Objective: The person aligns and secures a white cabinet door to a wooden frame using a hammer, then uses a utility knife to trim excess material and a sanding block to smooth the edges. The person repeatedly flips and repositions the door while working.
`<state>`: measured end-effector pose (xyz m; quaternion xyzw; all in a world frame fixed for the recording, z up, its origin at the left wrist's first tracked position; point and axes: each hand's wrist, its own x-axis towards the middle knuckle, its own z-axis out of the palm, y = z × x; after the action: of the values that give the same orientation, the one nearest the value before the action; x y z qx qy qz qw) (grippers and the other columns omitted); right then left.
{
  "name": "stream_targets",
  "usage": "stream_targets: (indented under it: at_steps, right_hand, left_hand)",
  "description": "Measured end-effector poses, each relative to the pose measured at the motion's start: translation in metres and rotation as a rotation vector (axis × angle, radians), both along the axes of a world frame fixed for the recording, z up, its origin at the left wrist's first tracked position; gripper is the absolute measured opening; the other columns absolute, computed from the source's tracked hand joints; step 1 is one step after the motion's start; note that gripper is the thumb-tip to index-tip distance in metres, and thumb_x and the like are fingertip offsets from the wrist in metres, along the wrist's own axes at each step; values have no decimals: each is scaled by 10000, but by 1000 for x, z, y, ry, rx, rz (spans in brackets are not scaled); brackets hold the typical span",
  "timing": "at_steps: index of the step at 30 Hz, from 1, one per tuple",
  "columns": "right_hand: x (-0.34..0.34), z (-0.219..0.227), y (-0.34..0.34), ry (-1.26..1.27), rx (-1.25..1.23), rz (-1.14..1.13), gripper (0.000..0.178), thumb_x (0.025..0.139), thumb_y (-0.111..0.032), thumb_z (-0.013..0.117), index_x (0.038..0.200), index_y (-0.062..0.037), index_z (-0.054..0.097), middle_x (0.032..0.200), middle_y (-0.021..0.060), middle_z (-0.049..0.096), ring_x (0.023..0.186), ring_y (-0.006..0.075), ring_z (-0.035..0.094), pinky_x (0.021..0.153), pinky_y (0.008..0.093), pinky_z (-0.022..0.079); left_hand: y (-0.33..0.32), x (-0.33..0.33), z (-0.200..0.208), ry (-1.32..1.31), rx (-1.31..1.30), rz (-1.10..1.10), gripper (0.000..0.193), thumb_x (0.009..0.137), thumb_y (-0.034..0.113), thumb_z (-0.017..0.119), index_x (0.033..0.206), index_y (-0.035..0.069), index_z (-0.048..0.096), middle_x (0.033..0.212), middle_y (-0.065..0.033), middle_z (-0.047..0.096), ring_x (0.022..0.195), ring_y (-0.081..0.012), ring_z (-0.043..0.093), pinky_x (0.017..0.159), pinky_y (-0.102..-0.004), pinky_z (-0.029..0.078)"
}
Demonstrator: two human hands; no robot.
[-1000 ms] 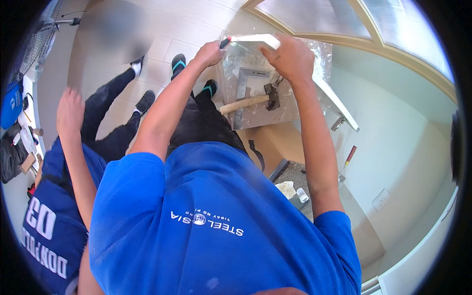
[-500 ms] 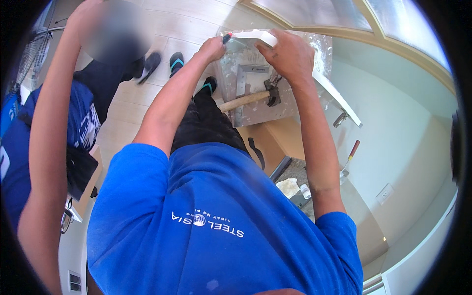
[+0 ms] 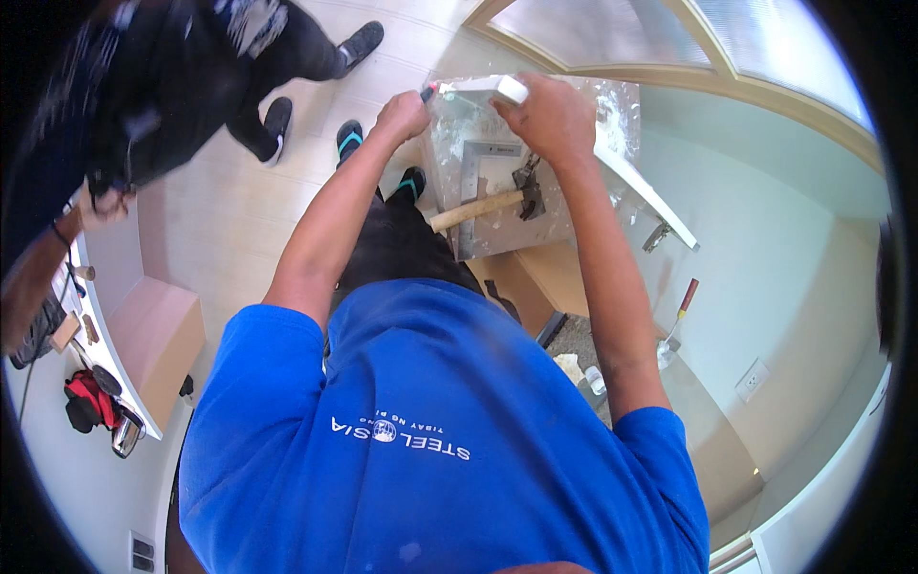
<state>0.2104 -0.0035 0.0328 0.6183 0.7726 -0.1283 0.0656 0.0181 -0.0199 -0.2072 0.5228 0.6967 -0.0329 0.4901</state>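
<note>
Left hand (image 3: 402, 117): fingers curled around a slim tool (image 3: 427, 95), dark with a red tip; I cannot make out its kind.
Right hand (image 3: 553, 119): fingers wrapped over a white piece (image 3: 499, 88), thumb on the side nearer the body.
White piece: over the far part of the table (image 3: 497, 235); its visible length runs roughly left to right, out from the right fingers toward the left hand.
Key gap: the white piece's left end lies just beside the red tip; I cannot tell whether they touch. The right hand is the nearer, being on it.
White strip (image 3: 652, 201): slants down and right past the right hand, a metal hinge (image 3: 656, 236) near its lower end; the hand hides whether it joins the white piece.
Table top: smeared white, carrying a metal square (image 3: 470, 174) and a wooden-handled hammer (image 3: 483, 207), both untouched.
Co-worker's hand (image 3: 107, 206): well apart, at far left.
</note>
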Motion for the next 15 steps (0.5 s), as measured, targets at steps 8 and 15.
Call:
stream_targets:
  at_steps: [8,15]
  right_hand:
    - [2,1,-6,-13,-15,10,495,859,-487,787,1212,-143,746,919,121,766,960,341,725,809,472,565]
    - [10,26,-10,77,-107,42,400,871,-339,805,1191,-108,745,921,149,768,909,363,720,795,469,551]
  left_hand:
    - [-59,17,-68,-386,61,589,283,814,215,739,959,-13,657,756,-117,652,521,-199,590,475,-376,479]
    - [-107,10,-42,-73,184,235,364,866,161,639,1153,-50,567,1124,-293,686,1056,-482,670,909,-545,530]
